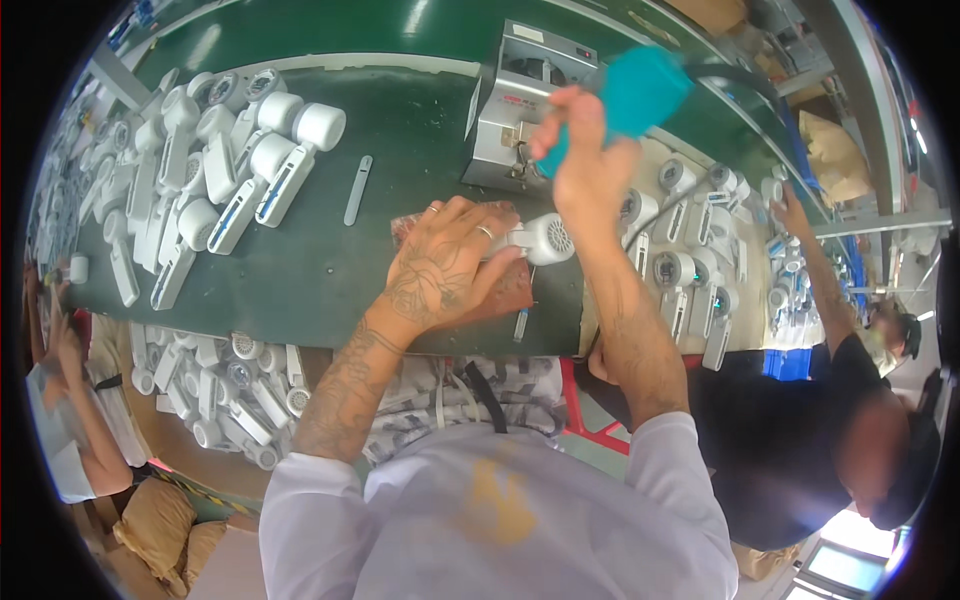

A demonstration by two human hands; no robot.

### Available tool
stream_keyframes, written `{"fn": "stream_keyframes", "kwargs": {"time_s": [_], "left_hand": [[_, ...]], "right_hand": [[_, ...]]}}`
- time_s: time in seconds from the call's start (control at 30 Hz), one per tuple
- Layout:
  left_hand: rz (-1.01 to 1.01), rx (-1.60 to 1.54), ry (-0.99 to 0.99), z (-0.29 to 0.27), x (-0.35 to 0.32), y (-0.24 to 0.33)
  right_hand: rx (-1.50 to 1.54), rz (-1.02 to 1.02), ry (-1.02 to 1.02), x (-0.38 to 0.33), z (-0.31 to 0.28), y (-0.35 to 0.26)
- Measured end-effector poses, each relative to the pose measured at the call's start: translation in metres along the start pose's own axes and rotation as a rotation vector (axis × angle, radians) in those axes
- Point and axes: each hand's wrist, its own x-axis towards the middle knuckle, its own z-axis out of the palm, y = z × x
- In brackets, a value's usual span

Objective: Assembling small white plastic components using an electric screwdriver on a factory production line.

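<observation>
My left hand [450, 255] is closed over the handle of a white handheld fan [552, 238], pressing it onto a reddish-brown block [508, 292] on the green table. The fan's round grille end sticks out to the right of my fingers. Raised above and to the right, my right hand [597, 165] grips a teal handheld tool [648, 88]; motion blurs it and its exact kind is unclear. A dark cable runs from the tool's far end. Just behind both hands stands a silver metal box machine [490, 135], partly covered by the tool.
Many white fans [215, 165] are heaped on the left of the table [400, 120]. A pale flat strip [358, 190] lies between them and my left hand. More fans [700, 230] stand at right. Below the table's left edge sits a bin of fans [230, 385]. Co-workers' arms [815, 260] reach in from both sides.
</observation>
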Motion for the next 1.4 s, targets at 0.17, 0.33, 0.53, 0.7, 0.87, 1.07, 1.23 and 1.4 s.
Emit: {"fn": "stream_keyframes", "kwargs": {"time_s": [0.17, 0.33, 0.53, 0.7, 0.87, 1.07, 1.23, 1.4], "left_hand": [[0.005, -0.024, 0.014, 0.001, 0.005, 0.004], [0.006, -0.061, -0.006, -0.001, 0.007, 0.004], [0.018, -0.051, 0.018, -0.001, 0.006, 0.004], [0.006, -0.023, -0.046, -0.002, 0.005, 0.003], [0.008, -0.027, -0.053, -0.001, 0.004, 0.002], [0.024, 0.043, -0.024, 0.000, 0.005, 0.004], [-0.008, 0.029, -0.022, 0.002, 0.007, 0.005], [0.037, 0.043, -0.046, 0.002, 0.005, 0.001]], "right_hand": [[0.114, -0.009, 0.036, -0.029, -0.015, -0.019], [0.075, -0.024, 0.010, -0.036, -0.018, -0.014], [0.099, -0.018, 0.029, -0.034, -0.017, -0.016], [0.127, 0.008, -0.005, -0.036, -0.015, -0.011], [0.152, 0.041, -0.011, -0.037, -0.010, -0.006], [0.172, 0.055, -0.003, -0.041, -0.009, 0.006], [0.134, 0.082, 0.005, -0.040, -0.008, 0.004], [0.085, 0.100, -0.016, -0.018, -0.013, -0.006]]}}
